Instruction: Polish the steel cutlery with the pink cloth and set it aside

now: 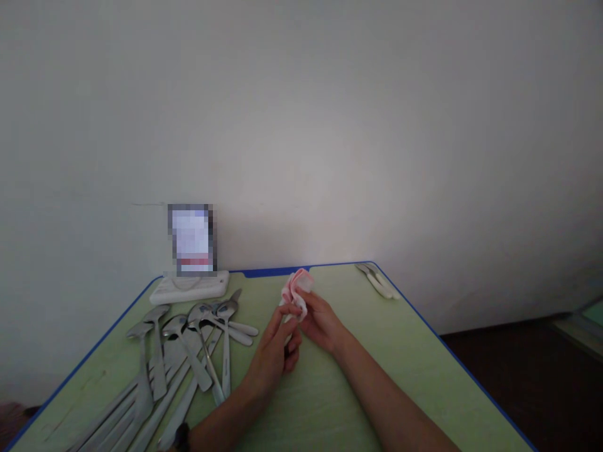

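My right hand (pixel 323 323) is closed around a pink and white cloth (pixel 296 287) above the middle of the green table (pixel 405 351). My left hand (pixel 276 348) is curled up against it, fingertips pinching at the cloth and at a pale handle that the cloth mostly covers. Both forearms reach in from the bottom edge.
Several metal spoons and forks (pixel 188 351) lie spread over the table's left side. Two pale-handled utensils (pixel 377 280) rest at the far right corner. A white stand (pixel 191 287) holding a blurred screen (pixel 192 240) sits at the back left against the wall. Dark floor lies to the right.
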Motion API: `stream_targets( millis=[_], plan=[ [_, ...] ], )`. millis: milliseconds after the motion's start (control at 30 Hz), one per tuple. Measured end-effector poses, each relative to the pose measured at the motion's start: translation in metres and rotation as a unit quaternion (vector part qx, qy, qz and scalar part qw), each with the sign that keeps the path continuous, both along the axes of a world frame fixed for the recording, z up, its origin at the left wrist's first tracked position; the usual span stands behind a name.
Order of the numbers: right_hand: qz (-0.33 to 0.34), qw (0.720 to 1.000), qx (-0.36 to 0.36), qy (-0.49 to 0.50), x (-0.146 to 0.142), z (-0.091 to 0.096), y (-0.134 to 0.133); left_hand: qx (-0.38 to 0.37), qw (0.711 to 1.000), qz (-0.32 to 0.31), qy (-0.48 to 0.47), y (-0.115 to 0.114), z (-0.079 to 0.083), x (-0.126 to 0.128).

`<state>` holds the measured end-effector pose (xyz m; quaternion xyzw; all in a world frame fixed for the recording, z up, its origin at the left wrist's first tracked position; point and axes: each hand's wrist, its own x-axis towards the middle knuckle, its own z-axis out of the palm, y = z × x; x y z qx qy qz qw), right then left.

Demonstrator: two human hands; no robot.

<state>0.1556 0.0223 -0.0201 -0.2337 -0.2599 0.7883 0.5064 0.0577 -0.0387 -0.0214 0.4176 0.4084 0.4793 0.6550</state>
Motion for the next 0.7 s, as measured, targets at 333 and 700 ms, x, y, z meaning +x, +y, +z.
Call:
stream_targets(
  millis=[333, 700],
  plan=[
    [-0.128, 0.991, -0.025, 0.043, -0.002, -0.009, 0.013, 0.079, 0.996, -0.008, 0.045, -0.010, 0.005, 0.004],
    [-0.067, 0.995, 0.014, -0.073, 0.000, -0.004, 0.002, 0.115, 0.990, -0.033, 0.074, -0.006, -0.003, 0.002]
  ],
)
